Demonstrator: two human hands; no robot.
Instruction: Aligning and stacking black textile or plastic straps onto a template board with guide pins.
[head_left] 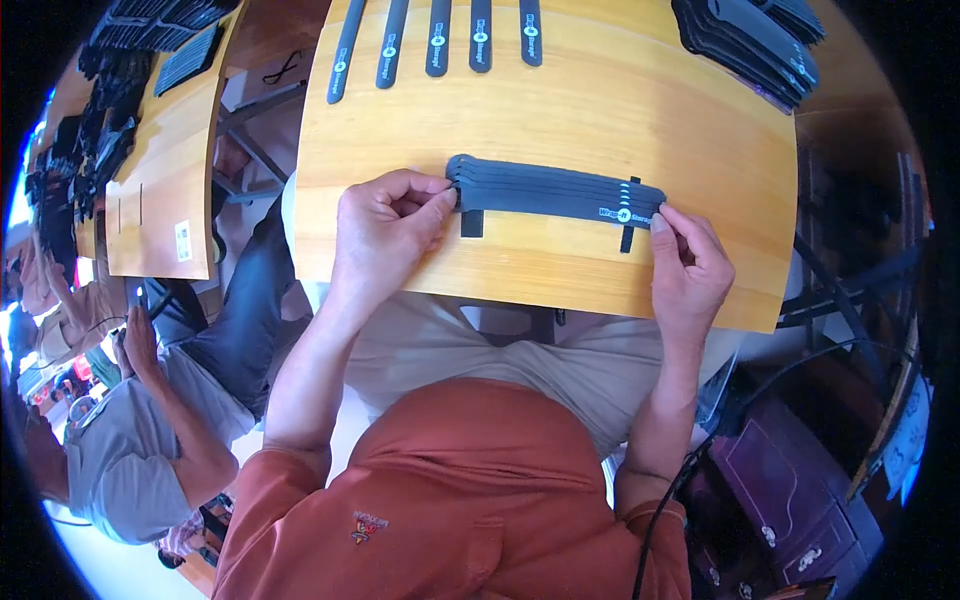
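Note:
A fanned stack of black straps (545, 190) with rounded ends lies across the wooden table in front of me, white print showing near its right end. My left hand (390, 232) pinches the stack's left end between thumb and fingers. At the opposite end, my right hand (690, 255) has its thumb and fingertips closed on the straps' right tips. Beneath the stack, a short black strip (471, 224) pokes out near my left hand. A narrower black strip (627, 239) crosses under it by my right hand, showing above and below.
Several single black straps (438, 45) lie spaced along the far side of the table (560, 270). A pile of black straps (745, 50) sits at its far right corner. To the left, a person in grey (140, 450) sits by another table (165, 220) bearing black bundles. A cable (665, 500) runs along my right arm.

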